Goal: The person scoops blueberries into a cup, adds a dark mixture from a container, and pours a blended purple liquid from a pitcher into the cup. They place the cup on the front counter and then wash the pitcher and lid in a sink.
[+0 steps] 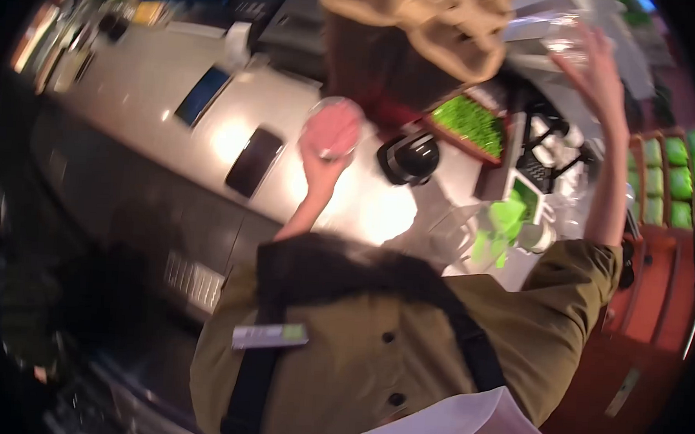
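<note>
A round clear cup with pink contents (333, 127) is above the steel counter, with my left hand (324, 169) closed round its near side. My right hand (594, 77) is raised at the upper right, its fingers apart beside clear plastic items (565, 40). Whether those fingers touch the plastic cannot be made out. Just right of the cup stands a black rounded device (410, 157). A dark phone (255, 161) lies on the counter left of the cup.
A second phone (203, 96) lies farther left. Cardboard cup carriers (428, 21) sit on a dark box at the top. Green leaves (470, 125) fill a tray behind the black device. Green packets (679, 179) are at the far right, and a clear pitcher (456, 234) stands near my body.
</note>
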A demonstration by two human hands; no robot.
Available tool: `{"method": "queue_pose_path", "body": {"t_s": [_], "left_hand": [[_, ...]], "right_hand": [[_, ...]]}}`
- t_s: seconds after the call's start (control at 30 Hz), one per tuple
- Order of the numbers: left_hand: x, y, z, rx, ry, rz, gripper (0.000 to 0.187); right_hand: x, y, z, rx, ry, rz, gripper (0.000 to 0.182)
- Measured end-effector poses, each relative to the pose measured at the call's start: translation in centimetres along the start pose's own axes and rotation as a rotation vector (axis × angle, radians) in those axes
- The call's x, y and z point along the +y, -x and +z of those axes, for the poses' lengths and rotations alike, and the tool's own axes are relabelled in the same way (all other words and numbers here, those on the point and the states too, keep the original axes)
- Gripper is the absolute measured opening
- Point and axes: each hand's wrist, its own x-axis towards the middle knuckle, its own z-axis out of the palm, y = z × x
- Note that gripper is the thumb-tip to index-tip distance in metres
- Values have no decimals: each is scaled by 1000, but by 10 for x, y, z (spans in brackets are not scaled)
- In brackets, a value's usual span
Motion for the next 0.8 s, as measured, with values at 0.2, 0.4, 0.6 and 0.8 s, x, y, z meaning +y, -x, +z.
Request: {"method": "queue_pose_path", "body": {"t_s": [0.2, 0.4, 0.6, 0.8], "left_hand": [[31, -14, -41, -321, 154, -119, 80], [56, -32, -77, -725, 207, -323, 77], [13, -4, -70, -419, 221, -100, 78], [11, 12, -12, -143, 53, 5, 95]], "right_hand": [[22, -3, 7, 62, -141, -30, 69], [32, -8, 14, -48, -294, 2, 68], [35, 32, -29, 205, -406, 116, 60], [-91, 83, -39, 311, -996, 26, 54]]}}
